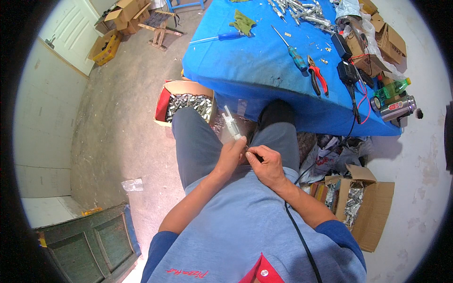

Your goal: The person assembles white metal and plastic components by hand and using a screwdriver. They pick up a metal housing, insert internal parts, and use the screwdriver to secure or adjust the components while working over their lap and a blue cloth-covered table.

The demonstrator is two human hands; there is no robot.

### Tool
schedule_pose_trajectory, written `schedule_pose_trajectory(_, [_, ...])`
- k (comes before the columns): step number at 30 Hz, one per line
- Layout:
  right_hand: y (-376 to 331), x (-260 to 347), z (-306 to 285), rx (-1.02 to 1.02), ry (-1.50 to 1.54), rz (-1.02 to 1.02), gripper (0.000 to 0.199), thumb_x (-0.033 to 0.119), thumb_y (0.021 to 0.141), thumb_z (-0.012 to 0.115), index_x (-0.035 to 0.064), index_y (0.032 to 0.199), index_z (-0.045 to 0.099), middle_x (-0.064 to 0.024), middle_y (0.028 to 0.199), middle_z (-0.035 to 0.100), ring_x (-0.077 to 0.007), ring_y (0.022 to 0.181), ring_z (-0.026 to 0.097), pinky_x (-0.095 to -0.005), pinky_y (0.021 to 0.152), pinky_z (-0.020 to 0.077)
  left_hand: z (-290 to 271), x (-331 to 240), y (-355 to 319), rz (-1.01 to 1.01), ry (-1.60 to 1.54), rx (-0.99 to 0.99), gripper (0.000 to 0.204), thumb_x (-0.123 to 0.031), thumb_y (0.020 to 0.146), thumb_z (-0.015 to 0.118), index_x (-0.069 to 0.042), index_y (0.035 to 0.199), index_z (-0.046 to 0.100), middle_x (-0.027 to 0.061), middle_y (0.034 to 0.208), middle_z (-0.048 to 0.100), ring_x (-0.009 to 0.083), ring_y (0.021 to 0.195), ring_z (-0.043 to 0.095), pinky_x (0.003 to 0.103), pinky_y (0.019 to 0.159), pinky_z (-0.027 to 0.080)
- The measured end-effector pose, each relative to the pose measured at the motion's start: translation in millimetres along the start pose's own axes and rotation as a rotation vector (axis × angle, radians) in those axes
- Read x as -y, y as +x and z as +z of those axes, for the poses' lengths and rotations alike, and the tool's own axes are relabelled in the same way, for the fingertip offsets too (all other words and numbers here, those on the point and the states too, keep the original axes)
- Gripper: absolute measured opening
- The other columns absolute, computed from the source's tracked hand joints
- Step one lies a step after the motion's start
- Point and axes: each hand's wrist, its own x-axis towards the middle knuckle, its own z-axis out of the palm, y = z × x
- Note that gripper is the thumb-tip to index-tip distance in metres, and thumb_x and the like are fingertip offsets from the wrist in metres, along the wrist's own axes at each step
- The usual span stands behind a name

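Over my lap, my left hand [230,156] is closed around the lower end of a pale metallic-looking part [231,125]. A thin rod sticks up from its top, tilted to the left. Close beside it, my right hand [267,163] is curled with thumb and forefinger pressed together near the part's lower end. Whatever sits between those fingertips is too small and too hidden to name. Past my knees stands a table with a blue cloth [222,61].
On the table lie a blue-handled screwdriver [230,36], a teal-handled screwdriver [297,58], red-handled pliers [318,78], a green rag [243,22] and several metal parts [302,12]. A box of small metal pieces [188,104] stands by my left knee. A steel flask [398,108] is at the right.
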Motion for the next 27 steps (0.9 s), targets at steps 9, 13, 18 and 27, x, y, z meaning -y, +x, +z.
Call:
schedule_pose_trajectory(9, [-1,-10,-7,0.323,0.723,0.597,0.017,0.018,0.09,0.058,0.0033,0.093,0.066,0.0012,0.072,0.059,-0.0052,0.06,0.052,-0.0177,0.053,0.0407,1,-2,-3,0.068,0.044,-0.036,0.035,-0.036,0.091,0.054,-0.006,0.072,0.056,0.0003,0.061,0.051,0.0081,0.053,0.045,0.023,0.048,0.035])
schedule_pose_trajectory(13, [-4,-18,-8,0.486,0.871,0.627,0.019,0.02,0.09,0.057,0.0046,0.093,0.068,0.0013,0.071,0.06,-0.0048,0.059,0.05,-0.0178,0.052,0.0393,4,-5,-7,0.057,0.069,-0.014,0.033,-0.029,0.09,0.054,-0.004,0.069,0.056,0.0027,0.06,0.054,0.0099,0.053,0.05,0.025,0.048,0.038])
schedule_pose_trajectory(18, [-4,-19,-3,0.327,0.413,0.438,0.019,0.019,0.089,0.059,0.0029,0.092,0.067,0.0009,0.073,0.061,-0.0046,0.064,0.052,-0.0203,0.056,0.0419,1,8,-1,0.192,0.219,-0.081,0.032,-0.026,0.089,0.053,-0.003,0.067,0.055,0.0012,0.059,0.054,0.0091,0.057,0.049,0.03,0.051,0.04])
schedule_pose_trajectory(27, [26,-13,-16,0.146,0.569,0.452,0.026,0.015,0.087,0.063,-0.0021,0.106,0.062,-0.0041,0.096,0.065,-0.0093,0.088,0.058,-0.0244,0.079,0.0463,7,18,1,0.22,0.397,0.017,0.03,-0.024,0.091,0.052,-0.002,0.07,0.055,-0.0018,0.062,0.05,0.0068,0.057,0.044,0.026,0.048,0.035])
